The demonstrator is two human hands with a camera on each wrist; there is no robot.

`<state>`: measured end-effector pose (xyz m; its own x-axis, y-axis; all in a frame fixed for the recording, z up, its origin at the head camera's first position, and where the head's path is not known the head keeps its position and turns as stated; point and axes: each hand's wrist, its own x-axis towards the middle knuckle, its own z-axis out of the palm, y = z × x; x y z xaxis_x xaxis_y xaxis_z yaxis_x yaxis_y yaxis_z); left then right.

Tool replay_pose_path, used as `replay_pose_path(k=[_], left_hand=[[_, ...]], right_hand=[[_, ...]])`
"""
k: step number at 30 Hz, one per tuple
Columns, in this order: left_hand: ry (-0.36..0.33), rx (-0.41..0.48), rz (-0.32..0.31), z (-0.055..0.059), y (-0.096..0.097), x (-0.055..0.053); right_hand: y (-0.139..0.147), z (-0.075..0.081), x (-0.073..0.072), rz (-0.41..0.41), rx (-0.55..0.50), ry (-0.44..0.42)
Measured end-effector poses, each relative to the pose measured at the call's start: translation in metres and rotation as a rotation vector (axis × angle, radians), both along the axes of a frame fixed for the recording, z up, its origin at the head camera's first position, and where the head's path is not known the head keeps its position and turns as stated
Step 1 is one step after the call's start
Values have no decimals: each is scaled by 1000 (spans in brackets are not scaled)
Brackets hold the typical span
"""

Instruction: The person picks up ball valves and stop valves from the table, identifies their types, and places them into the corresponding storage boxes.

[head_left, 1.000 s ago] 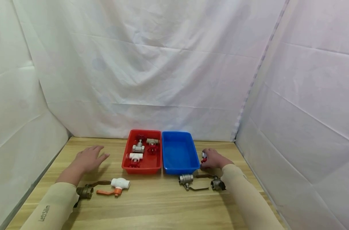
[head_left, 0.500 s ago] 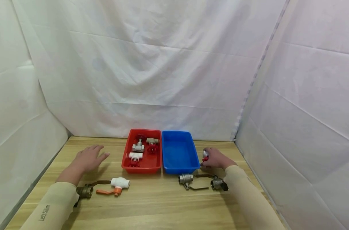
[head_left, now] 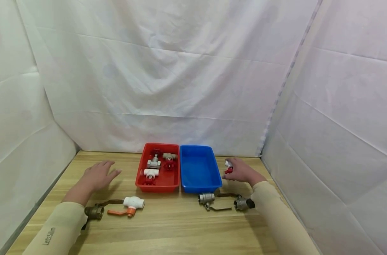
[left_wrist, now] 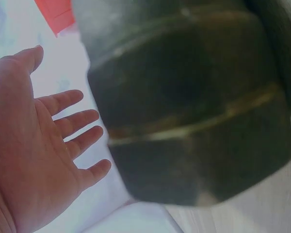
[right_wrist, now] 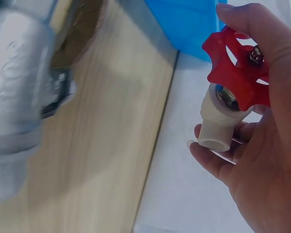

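My right hand [head_left: 243,170] holds a small white gate valve [right_wrist: 217,121] with a red handwheel [right_wrist: 238,96], just right of the blue tray. In the right wrist view the fingers curl under its body and the thumb lies along the wheel. My left hand [head_left: 97,176] is at the left with its fingers spread and nothing in it. Nearest to it are a brass ball valve [head_left: 94,212] and a white ball valve [head_left: 134,202] with an orange lever. The brass valve looms large and blurred in the left wrist view.
The red tray [head_left: 159,189] holds several valves with red handwheels. Beside it stands the blue tray [head_left: 201,190], with nothing seen inside. Two metal lever ball valves [head_left: 206,198] lie in front of my right arm. White curtains [head_left: 193,88] enclose the table's back and sides.
My right hand has risen slightly and shifted to the right with the white gate valve in its grip. The left hand stays where it was.
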<state>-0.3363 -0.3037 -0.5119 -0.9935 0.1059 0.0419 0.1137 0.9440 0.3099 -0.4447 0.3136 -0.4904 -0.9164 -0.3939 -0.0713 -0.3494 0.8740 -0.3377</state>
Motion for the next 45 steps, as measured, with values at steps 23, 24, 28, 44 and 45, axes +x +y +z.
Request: replay_pose_path(k=[23,24,28,44,45], left_hand=[[2,9,-2,-3,-5,-2],[2,10,-2,-3,-5,-2],[2,14,-3,-1,-4,-1],[-27,18,-26,5,-3,-4],[-43,17,-26,6,-4,-5]], right_hand=[[-21,38,20,62,-70,13],[-22,39,21,63,-74,10],[-25,40,22,57,-68,11],[-65,49,35,155,-41,47],[-68,49,36,161,-44,46]])
